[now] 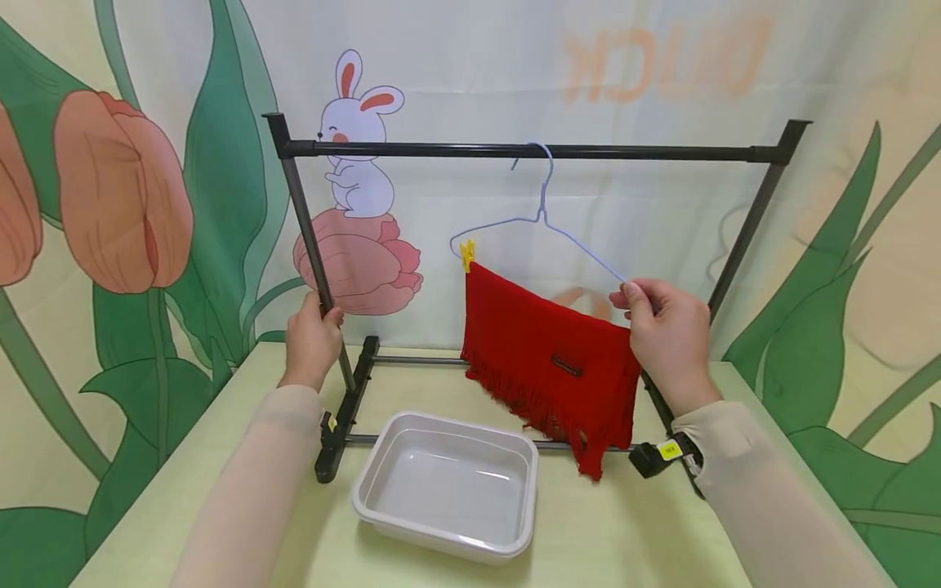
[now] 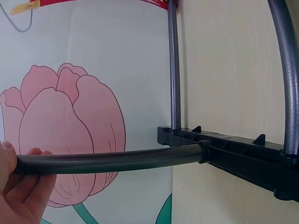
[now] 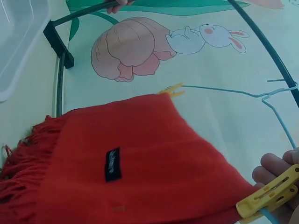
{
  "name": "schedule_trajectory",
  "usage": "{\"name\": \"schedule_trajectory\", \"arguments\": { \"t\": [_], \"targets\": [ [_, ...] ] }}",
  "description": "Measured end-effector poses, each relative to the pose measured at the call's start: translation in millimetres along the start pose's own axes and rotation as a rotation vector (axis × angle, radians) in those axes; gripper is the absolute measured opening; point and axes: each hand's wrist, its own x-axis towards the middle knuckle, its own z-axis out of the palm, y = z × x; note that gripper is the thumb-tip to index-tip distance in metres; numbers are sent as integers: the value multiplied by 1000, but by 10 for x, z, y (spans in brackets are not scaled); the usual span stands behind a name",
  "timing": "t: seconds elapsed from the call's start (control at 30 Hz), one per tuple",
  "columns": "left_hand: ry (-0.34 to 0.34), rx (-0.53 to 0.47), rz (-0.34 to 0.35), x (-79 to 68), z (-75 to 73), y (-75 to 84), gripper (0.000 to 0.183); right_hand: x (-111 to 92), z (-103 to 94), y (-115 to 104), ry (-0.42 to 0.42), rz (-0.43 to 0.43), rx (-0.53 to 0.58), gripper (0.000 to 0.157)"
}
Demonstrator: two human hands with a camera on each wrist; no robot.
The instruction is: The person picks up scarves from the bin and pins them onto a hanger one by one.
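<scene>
A red fringed scarf [image 1: 547, 343] with a dark label hangs from a pale blue wire hanger [image 1: 581, 243], whose hook is over the top bar of a black rack [image 1: 441, 150]. One yellow clothespin [image 1: 467, 256] clips its left corner; a second yellow clothespin [image 3: 268, 193] sits at the right corner, by my right hand [image 1: 672, 335]. That hand pinches the hanger's right end, pulling that side low so the hanger tilts. With curled fingers my left hand [image 1: 309, 339] grips the rack's left post [image 2: 112, 161].
A light grey basin [image 1: 444, 545] stands on the pale table in front of the rack. Below, the rack's left foot [image 1: 341, 433] and lower crossbars lie near the tabletop. Behind hangs a curtain printed with tulips and a rabbit [image 1: 360, 163].
</scene>
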Motion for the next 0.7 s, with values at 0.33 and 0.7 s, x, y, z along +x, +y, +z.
{"name": "schedule_trajectory", "arguments": {
  "t": [0.33,0.7],
  "targets": [
    [-45,62,-10,-18,-91,4,33,-28,-38,24,-145,-9,3,32],
    [7,171,27,-142,-418,105,52,-32,-281,66,-108,17,-36,42]
  ]
}}
